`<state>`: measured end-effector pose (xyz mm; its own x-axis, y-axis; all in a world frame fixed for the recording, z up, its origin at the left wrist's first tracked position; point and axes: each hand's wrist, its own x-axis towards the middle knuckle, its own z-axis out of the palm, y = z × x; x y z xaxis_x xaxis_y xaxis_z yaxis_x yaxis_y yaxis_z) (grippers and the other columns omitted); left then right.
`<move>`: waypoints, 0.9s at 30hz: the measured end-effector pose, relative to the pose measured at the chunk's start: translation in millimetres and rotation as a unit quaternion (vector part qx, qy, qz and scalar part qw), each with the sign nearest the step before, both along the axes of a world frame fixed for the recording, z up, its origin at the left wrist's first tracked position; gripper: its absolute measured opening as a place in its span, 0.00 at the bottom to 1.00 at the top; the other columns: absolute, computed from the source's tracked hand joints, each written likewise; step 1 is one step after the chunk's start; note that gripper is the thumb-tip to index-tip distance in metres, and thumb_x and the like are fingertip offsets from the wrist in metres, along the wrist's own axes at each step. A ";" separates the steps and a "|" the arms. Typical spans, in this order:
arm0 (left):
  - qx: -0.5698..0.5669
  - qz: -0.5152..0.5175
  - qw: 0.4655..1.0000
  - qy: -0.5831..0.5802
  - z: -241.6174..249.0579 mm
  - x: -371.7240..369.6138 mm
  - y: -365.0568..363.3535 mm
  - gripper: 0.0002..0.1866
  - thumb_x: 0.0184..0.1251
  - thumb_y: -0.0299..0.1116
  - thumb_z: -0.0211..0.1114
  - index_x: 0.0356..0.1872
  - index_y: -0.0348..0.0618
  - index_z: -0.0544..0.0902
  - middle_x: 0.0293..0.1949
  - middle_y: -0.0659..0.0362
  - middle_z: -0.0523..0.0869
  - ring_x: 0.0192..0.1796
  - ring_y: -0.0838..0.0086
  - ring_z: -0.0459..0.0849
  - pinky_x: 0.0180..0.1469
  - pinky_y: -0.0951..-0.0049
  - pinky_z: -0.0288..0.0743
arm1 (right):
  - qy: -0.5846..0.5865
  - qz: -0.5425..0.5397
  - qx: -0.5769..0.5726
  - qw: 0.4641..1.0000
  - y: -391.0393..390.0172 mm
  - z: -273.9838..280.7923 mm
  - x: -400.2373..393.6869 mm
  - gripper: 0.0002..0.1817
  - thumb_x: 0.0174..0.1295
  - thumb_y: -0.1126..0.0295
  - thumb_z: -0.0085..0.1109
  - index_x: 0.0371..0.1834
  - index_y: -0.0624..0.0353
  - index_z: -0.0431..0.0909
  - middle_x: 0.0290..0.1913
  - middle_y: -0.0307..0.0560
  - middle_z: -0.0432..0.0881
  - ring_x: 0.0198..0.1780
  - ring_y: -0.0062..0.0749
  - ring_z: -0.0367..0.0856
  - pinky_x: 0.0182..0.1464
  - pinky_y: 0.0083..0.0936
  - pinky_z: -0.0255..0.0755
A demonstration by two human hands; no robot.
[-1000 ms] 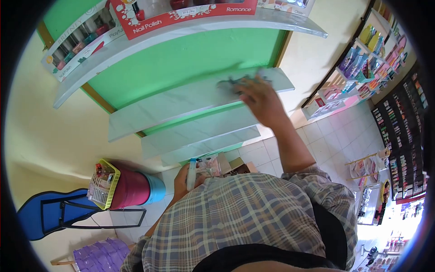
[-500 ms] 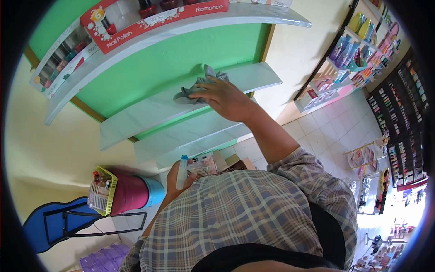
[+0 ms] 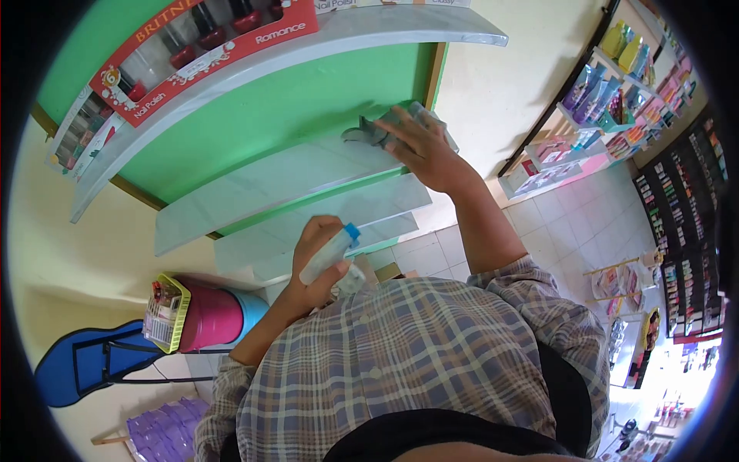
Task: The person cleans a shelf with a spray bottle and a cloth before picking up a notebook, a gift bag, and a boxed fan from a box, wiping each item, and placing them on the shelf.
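My right hand presses a grey cloth onto a white marbled shelf, close to its right end. The fingers lie over the cloth, which bunches out on both sides of them. Lower down, in front of my body, my left hand grips a clear bottle with a blue top. The bottle leans to the right, away from the shelf.
Above, a shelf carries boxed nail polish sets. More white shelving sits below. Left are a yellow basket, a pink bin and a folded blue chair. Stocked racks stand at right.
My right hand has slid the cloth rightward along the shelf to its end. My left hand has lifted the bottle up and tilted it to the right. The view has shifted slightly.
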<state>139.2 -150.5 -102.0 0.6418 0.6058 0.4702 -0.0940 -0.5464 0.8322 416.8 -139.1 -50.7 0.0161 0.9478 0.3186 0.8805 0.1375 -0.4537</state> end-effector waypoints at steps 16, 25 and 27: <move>0.353 0.126 0.911 0.172 35.0 61.2 78.0 0.37 0.64 0.51 0.66 0.66 0.35 0.69 0.70 0.41 0.64 0.69 0.44 0.67 0.67 0.53 0.62 | 0.417 0.131 -0.092 0.895 -91.7 -51.0 -42.7 0.23 0.57 0.72 0.70 0.56 0.65 0.76 0.49 0.47 0.84 0.52 0.30 0.81 0.57 0.28 0.72; 0.331 0.091 0.909 0.234 18.0 77.6 73.6 0.23 0.73 0.38 0.52 0.63 0.36 0.74 0.67 0.49 0.73 0.69 0.45 0.67 0.72 0.52 0.58 | 0.250 0.124 0.029 0.960 -89.6 -49.3 -38.3 0.29 0.53 0.73 0.68 0.60 0.64 0.72 0.73 0.58 0.62 0.71 0.53 0.62 0.71 0.42 0.56; 0.313 0.082 0.919 0.225 21.6 73.2 77.6 0.22 0.74 0.37 0.52 0.63 0.37 0.74 0.67 0.50 0.74 0.69 0.47 0.68 0.72 0.53 0.58 | 0.133 0.143 0.061 0.979 -81.7 -46.2 -40.1 0.33 0.52 0.71 0.69 0.64 0.63 0.69 0.75 0.59 0.58 0.75 0.57 0.54 0.74 0.45 0.51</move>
